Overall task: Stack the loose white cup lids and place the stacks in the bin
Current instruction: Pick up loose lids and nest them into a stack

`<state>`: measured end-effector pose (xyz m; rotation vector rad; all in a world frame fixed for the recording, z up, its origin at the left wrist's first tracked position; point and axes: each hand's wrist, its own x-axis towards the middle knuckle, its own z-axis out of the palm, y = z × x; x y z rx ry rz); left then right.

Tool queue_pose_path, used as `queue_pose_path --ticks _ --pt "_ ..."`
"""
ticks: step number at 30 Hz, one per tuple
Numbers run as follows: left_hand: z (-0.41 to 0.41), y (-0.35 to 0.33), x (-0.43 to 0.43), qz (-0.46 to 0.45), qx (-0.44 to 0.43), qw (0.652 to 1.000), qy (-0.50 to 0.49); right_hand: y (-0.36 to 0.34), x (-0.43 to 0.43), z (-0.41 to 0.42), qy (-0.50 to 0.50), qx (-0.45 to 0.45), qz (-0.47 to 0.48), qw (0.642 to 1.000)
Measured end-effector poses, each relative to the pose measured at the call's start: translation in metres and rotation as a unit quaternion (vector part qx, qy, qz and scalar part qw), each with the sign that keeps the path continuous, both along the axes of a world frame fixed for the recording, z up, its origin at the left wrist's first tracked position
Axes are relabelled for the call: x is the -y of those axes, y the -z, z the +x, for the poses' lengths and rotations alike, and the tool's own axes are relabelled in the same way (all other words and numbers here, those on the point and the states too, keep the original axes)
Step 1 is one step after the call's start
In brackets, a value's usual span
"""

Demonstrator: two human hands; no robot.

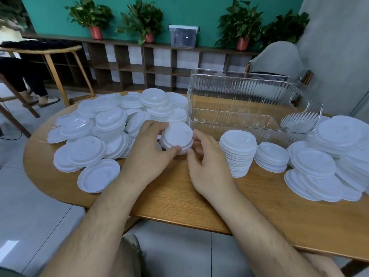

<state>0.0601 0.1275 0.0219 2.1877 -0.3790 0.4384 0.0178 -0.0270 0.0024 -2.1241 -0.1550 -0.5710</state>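
A short stack of white cup lids [177, 136] sits near the middle of the round wooden table [179, 198]. My left hand [147, 154] grips this stack from the left, thumb at its front rim and fingers over its back. My right hand [205, 164] touches the stack's right edge with curled fingers. A heap of loose lids [111, 124] covers the table's left. The clear ribbed bin [249, 104] stands behind on the right with nothing inside. A tall finished stack [237, 154] and a shorter one [272, 156] stand in front of it.
More loose lids [331, 162] are spread along the table's right edge. A grey chair [279, 58] stands behind the bin. Low shelving with potted plants [95, 21] runs along the green wall. A seated person's legs [26, 76] show at far left.
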Motion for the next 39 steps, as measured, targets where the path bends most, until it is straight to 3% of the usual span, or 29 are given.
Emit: queue_pose_path --ticks 8,17,39 --pt "-0.027 -0.018 0.021 -0.117 0.053 0.989 0.071 -0.030 0.028 -0.027 0.040 0.078 -0.036 0.995" --pt "-0.029 -0.021 0.069 -0.197 0.010 0.970 0.140 -0.041 0.083 -0.037 0.094 0.106 -0.008 0.990" --pt "-0.020 -0.006 0.094 -0.132 -0.065 0.977 0.154 -0.031 0.120 -0.035 0.108 0.015 -0.005 0.994"
